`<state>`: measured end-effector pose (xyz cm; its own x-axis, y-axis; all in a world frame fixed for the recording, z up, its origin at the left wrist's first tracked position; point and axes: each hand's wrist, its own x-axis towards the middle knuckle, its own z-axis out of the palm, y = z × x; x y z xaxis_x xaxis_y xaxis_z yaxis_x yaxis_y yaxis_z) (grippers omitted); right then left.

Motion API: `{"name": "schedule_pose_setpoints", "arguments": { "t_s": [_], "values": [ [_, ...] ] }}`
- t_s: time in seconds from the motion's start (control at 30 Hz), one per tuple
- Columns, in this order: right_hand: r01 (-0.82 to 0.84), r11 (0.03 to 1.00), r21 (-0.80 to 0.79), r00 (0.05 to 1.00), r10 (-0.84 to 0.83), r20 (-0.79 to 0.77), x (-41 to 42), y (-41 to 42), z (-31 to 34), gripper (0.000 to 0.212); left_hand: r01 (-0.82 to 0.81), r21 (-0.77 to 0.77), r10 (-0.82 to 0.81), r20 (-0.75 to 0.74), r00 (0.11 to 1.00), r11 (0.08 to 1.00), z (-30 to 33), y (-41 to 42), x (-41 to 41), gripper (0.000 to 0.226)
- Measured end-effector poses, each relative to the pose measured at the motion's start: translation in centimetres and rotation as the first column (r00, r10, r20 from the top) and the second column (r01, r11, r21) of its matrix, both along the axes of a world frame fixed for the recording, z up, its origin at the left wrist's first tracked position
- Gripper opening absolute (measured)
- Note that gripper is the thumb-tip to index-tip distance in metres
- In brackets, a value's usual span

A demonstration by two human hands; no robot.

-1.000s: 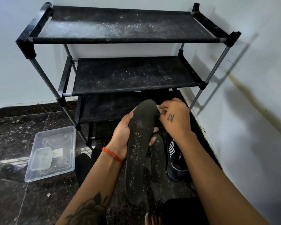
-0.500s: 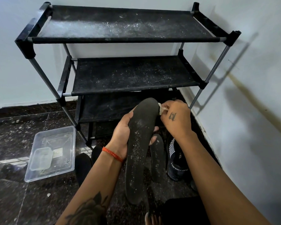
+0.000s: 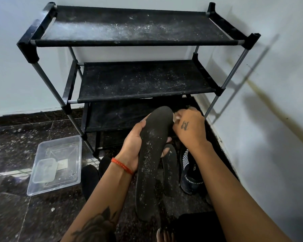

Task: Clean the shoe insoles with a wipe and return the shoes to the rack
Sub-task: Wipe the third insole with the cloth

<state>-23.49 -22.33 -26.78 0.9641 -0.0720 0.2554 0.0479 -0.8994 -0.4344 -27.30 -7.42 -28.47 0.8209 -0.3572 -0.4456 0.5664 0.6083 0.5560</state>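
Observation:
My left hand (image 3: 134,144) grips a long black insole (image 3: 151,158) around its middle, holding it upright in front of the rack; white dust speckles its lower half. My right hand (image 3: 189,127) pinches a small white wipe (image 3: 176,117) against the right edge of the insole's toe end. A second black insole (image 3: 170,170) lies on the floor behind the held one. A dark shoe with white stripes (image 3: 190,173) stands on the floor to the right of it. The black shoe rack (image 3: 138,79) has dusty fabric shelves with nothing on them.
A clear plastic tub (image 3: 56,165) with a smaller container inside sits on the dark floor at left. Dark shoes (image 3: 90,175) lie beside the rack's front leg. A white wall (image 3: 269,119) runs close along the right.
My right hand with the wipe has slid a little to the right along the insole's toe edge. The insole has tipped slightly upward.

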Motion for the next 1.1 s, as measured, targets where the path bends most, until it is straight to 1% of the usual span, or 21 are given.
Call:
{"name": "schedule_pose_setpoints", "arguments": {
  "t_s": [0.03,0.07,0.13,0.2,0.27,0.33,0.4,0.53,0.57,0.6,0.67,0.73,0.77,0.83,0.9,0.93,1.0,1.1],
  "values": [
    [0.032,0.999,-0.013,0.999,-0.032,-0.035,0.0,-0.3,-0.1,0.02,-0.011,-0.008,0.011,-0.013,1.0,1.0,0.0,0.1,0.0,0.033],
    [0.064,0.998,0.005,0.998,-0.063,-0.03,0.1,-0.6,-0.1,0.02,-0.018,-0.013,0.017,-0.02,1.0,1.0,0.0,0.1,0.1,0.033],
    [0.1,0.99,0.098,0.992,-0.107,0.073,0.2,-0.6,0.3,0.019,-0.018,-0.013,0.018,-0.021,1.0,1.0,-0.1,0.2,0.2,0.034],
    [0.024,0.98,0.198,0.976,-0.066,0.208,0.2,0.0,0.9,0.018,-0.008,-0.017,0.008,-0.019,1.0,1.0,-0.2,0.1,0.3,0.035],
    [-0.099,0.974,0.205,0.959,0.038,0.281,0.0,1.1,1.1,0.015,0.01,-0.02,-0.01,0.004,1.0,1.0,-0.3,0.0,0.3,0.038],
    [-0.152,0.977,0.15,0.96,0.11,0.259,-0.4,1.8,0.8,0.013,0.022,-0.033,-0.021,0.035,0.999,0.999,-0.2,-0.1,0.2,0.039],
    [-0.141,0.985,0.103,0.973,0.118,0.198,-0.5,1.7,0.6,0.012,0.022,-0.037,-0.02,0.056,0.998,0.999,-0.2,0.0,0.1,0.039],
    [-0.033,0.999,-0.009,0.999,0.033,-0.011,-0.1,0.4,0.3,0.013,0.009,-0.037,-0.009,0.006,1.0,0.999,-0.6,0.0,0.2,0.037],
    [0.004,0.999,-0.034,1.0,-0.005,-0.025,0.0,0.1,0.2,0.014,0.001,-0.04,-0.001,-0.015,1.0,0.999,-0.6,0.0,0.3,0.038],
    [0.043,0.999,-0.025,0.999,-0.043,-0.008,0.0,-0.1,0.2,0.013,-0.005,-0.042,0.003,-0.032,0.999,0.999,-0.8,0.1,0.4,0.039],
    [0.082,0.994,0.078,0.993,-0.089,0.083,0.1,-0.1,0.5,0.01,-0.008,-0.04,0.006,-0.053,0.999,0.999,-0.9,0.2,0.6,0.043],
    [0.021,0.979,0.203,0.982,-0.058,0.18,0.1,0.5,0.9,0.006,-0.003,-0.038,0.0,-0.059,0.998,0.999,-1.0,0.2,0.6,0.045],
    [-0.034,0.974,0.226,0.974,-0.018,0.225,0.0,0.9,1.0,0.006,-0.002,-0.038,0.0,-0.053,0.999,0.999,-1.0,0.1,0.6,0.045],
    [-0.125,0.975,0.183,0.962,0.074,0.262,-0.3,1.6,0.9,0.008,-0.002,-0.052,0.0,-0.033,0.999,0.999,-0.9,0.1,0.5,0.044],
    [-0.163,0.98,0.113,0.963,0.133,0.234,-0.5,1.8,0.2,0.012,0.007,-0.07,-0.008,-0.009,1.0,0.998,-0.7,0.0,0.4,0.042],
    [-0.147,0.984,0.101,0.971,0.125,0.202,-0.5,1.6,0.1,0.014,0.015,-0.069,-0.015,0.002,1.0,0.998,-0.6,-0.1,0.3,0.041],
    [-0.074,0.992,0.098,0.992,0.064,0.108,-0.4,1.1,0.0,0.017,0.019,-0.053,-0.019,-0.003,1.0,0.998,-0.7,-0.1,0.3,0.04],
    [0.012,1.0,0.023,0.998,-0.011,-0.065,-0.2,0.3,-0.1,0.015,-0.014,-0.034,0.013,-0.027,1.0,0.999,-0.7,0.0,0.4,0.037]
  ]
}}
